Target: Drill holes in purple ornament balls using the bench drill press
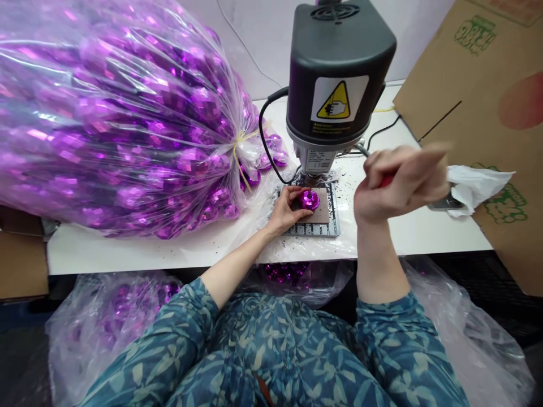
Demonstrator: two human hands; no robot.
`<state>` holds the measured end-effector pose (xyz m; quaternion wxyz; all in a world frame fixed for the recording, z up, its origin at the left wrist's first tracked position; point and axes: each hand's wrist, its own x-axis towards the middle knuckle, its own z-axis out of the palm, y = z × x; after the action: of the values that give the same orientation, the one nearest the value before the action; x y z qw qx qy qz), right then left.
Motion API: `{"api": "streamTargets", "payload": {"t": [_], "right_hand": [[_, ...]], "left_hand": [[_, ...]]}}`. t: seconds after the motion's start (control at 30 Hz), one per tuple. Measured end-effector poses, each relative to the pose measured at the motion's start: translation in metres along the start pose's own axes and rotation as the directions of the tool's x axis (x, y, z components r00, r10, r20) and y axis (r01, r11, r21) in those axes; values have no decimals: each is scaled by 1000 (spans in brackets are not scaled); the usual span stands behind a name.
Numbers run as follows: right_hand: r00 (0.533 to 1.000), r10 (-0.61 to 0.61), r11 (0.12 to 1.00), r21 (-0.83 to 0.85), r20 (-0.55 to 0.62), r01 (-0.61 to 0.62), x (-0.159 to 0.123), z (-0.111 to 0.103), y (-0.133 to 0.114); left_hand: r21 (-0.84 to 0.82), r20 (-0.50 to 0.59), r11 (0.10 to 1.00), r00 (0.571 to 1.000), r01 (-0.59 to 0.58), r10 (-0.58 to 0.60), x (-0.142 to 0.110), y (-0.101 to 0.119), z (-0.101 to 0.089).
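Fingers of the left hand [283,212] curl around a shiny purple faceted ball [310,200], which lies between the thumb on its near side and the index finger on its far side, with the palm to the left and the ball's right side uncovered. The ball sits on a flat brownish board [321,208] on top of the slotted metal base [335,227] of a drill press [339,62], directly under the tool's tip, which meets or nearly meets the top of the ball; which of the two, I cannot tell. The right hand [401,181] is raised to the right of the press, closed in a fist around a red grip [387,180], most of it hidden by the fingers. Dark shavings lie scattered around the base on the white table [169,249]. To the left, a big clear bag [127,124] full of similar purple balls rests on the table, tied with a yellow tie [238,141], and a few loose balls [275,150] lie beside its neck. On the right stand a cardboard box [479,113] and, nearer the right hand, a crumpled white sheet [477,183].
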<state>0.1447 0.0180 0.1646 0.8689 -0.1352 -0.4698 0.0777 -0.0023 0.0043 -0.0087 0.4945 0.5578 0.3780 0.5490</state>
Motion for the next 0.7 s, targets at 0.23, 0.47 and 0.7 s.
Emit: {"api": "streamTargets", "payload": {"t": [0.23,0.47,0.7], "right_hand": [[972,235,966,-106,-8,-235,49,42,-14],[976,217,974,-73,26,-215,44,33,-10],[969,242,956,-182,45,-230,44,29,-15]], "left_hand": [[227,-148,973,986,-36,71,-25,19,0],[489,421,759,878,-430,226,-114,75,-13],[558,771,444,636,-702,37,-142,79,-34]]}}
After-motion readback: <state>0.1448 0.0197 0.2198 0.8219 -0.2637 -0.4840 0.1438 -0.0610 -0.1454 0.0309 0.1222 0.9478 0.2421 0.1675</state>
